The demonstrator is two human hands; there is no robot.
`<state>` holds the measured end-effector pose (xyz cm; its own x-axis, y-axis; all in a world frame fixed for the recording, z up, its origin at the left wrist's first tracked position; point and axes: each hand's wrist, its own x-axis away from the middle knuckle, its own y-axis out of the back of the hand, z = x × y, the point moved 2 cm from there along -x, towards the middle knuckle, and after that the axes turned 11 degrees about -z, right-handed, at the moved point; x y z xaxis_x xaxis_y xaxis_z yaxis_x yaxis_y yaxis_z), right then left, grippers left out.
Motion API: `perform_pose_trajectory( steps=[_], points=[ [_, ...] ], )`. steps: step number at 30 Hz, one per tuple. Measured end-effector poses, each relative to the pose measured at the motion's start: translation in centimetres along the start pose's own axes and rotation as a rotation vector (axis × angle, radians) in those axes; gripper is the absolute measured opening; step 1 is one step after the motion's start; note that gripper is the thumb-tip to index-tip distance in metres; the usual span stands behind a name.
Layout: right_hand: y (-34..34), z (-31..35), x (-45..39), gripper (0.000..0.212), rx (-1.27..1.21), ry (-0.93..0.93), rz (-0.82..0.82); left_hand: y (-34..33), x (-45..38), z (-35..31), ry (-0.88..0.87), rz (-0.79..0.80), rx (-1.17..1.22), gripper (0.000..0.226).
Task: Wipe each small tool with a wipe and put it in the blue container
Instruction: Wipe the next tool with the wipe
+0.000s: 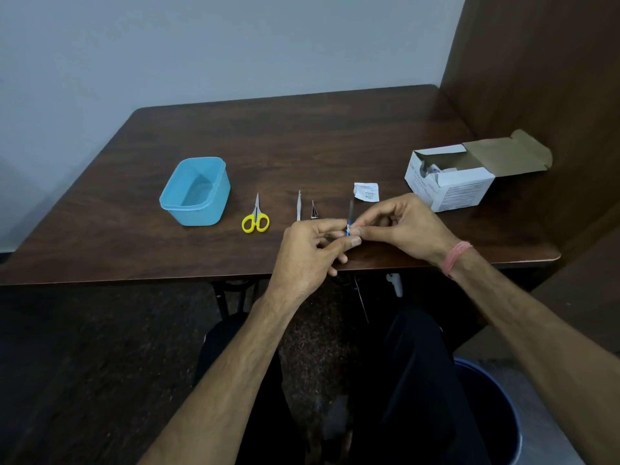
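Above the table edge, slim blue-handled metal tool (350, 214) pinched by left hand (307, 255) and right hand (399, 226); liable to slip, grip being fingertip-thin

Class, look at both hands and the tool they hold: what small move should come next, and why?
Probably draw the wipe up along the thin tool. Both the left hand and right hand pinch it near its blue grip, the blade above is bare, and the blue container holds nothing yet.
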<state>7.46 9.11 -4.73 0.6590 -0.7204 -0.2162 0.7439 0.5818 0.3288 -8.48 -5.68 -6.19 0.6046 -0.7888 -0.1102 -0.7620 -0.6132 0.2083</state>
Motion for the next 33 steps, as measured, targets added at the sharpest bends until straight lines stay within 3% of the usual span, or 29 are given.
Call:
perform_pose_trajectory(
  steps=[5,17,23,33],
  points=[
    [-0.4,-0.3,-0.1,0.008,0.004,-0.013,-0.066,0.4,-0.3,0.0,-0.006,0.055,-0.045,0.032],
    [0.1,-0.1,-0.2,0.007,0.069,0.055,0.057,0.8,-0.3,-0.1,-0.040,0.156,-0.039,0.022],
    [-0.2,-0.3,-0.4,0.003,0.077,0.004,-0.157,0.6,-0.3,0.3,-0.042,0.108,-0.073,0.026],
    [0.0,-1.2,-0.7,0.006,0.123,-0.060,-0.331,0.7,-0.1,0.2,-0.069,0.127,-0.090,0.025]
  ],
)
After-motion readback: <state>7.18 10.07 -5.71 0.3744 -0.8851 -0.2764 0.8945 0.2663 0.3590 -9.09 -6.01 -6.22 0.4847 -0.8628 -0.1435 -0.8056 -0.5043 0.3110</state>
